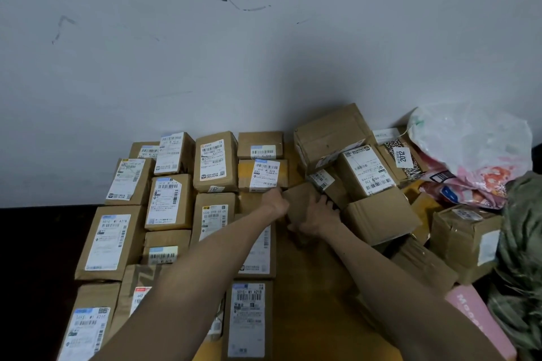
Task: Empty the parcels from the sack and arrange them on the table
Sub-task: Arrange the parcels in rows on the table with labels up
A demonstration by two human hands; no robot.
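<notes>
Both my hands hold one small plain brown parcel (299, 199) above the middle of the wooden table (311, 287). My left hand (275, 201) grips its left end, and my right hand (315, 218) wraps round its right side and bottom. On the left half of the table, several labelled cardboard parcels (170, 202) lie flat in rows, labels up. To the right, a loose heap of parcels (366, 173) leans in all directions. The green sack (522, 243) slumps at the right edge.
A white plastic bag with pink print (475, 149) lies at the back right behind the heap. A pink packet (475, 319) sits at the table's near right edge. A pale wall (264, 53) stands directly behind the table. Dark floor (38, 258) lies to the left.
</notes>
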